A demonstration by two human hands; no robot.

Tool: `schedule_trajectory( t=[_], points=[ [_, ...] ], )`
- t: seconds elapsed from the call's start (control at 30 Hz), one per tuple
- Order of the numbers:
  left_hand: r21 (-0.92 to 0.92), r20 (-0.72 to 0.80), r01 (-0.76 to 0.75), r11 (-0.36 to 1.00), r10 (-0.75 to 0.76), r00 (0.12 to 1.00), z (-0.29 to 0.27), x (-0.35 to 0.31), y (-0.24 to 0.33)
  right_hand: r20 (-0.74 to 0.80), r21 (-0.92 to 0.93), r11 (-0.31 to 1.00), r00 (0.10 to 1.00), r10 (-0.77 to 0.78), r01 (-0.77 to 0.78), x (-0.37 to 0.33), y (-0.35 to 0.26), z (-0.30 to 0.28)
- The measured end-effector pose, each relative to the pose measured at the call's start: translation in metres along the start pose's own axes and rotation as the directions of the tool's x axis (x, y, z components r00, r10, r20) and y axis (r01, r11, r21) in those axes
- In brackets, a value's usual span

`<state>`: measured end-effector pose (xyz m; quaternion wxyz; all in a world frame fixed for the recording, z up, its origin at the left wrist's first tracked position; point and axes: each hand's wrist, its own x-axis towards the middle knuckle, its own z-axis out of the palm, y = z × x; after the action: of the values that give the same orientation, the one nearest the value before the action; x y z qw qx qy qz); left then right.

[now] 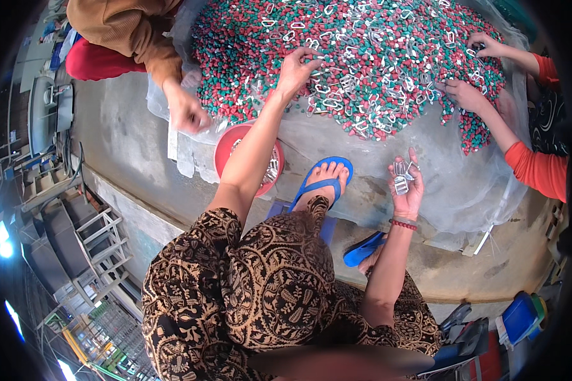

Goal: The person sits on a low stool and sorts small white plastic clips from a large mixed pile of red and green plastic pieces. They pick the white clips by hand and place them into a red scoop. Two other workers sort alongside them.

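My left hand (295, 71) reaches over a wide heap of small red, green and white pebble-like pieces (375, 105). Its thumb and forefinger come together at the heap; whatever is between them is too small to make out. Silver oval metal links (331, 103) lie scattered over the pieces. Palm up and nearer to me, my right hand (408, 193) holds several metal links (401, 181), its fingers curled around them. Under my left forearm stands a red basin (224, 150) with more metal links inside, partly hidden by the arm.
The heap lies on a clear plastic sheet (438, 171) on the concrete floor. Another person's blurred hand (187, 113) is at the left. At the right, someone's two hands (467, 95) work in the heap. Blue sandals (321, 184) are on my feet.
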<state>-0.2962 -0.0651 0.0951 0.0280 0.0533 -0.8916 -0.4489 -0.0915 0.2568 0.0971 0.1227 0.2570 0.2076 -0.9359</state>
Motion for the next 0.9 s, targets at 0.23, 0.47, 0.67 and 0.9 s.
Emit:
schedule_trajectory(
  t=[0.23, 0.47, 0.67, 0.9],
  points=[
    [0.405, 0.289, -0.281, 0.87, 0.169, 0.942, 0.042, -0.015, 0.022, 0.091, 0.138, 0.99, 0.996, -0.022, 0.009, 0.005, 0.011, 0.01],
    [0.225, 0.281, -0.312, 0.923, 0.245, 0.928, 0.09, -0.058, 0.042, 0.103, -0.004, 0.997, 0.992, 0.079, -0.079, -0.001, 0.028, 0.042],
    [-0.031, 0.105, -0.229, 0.973, 0.231, 0.967, 0.058, -0.053, 0.051, -0.146, -0.011, 1.0, 0.989, 0.007, -0.008, -0.009, 0.035, 0.042],
    [-0.894, 0.396, 0.411, 0.179, -0.114, 0.911, -0.029, -0.019, 0.042, 0.493, 0.265, 0.933, 0.866, 0.086, -0.244, -0.004, 0.022, 0.02]
  ],
)
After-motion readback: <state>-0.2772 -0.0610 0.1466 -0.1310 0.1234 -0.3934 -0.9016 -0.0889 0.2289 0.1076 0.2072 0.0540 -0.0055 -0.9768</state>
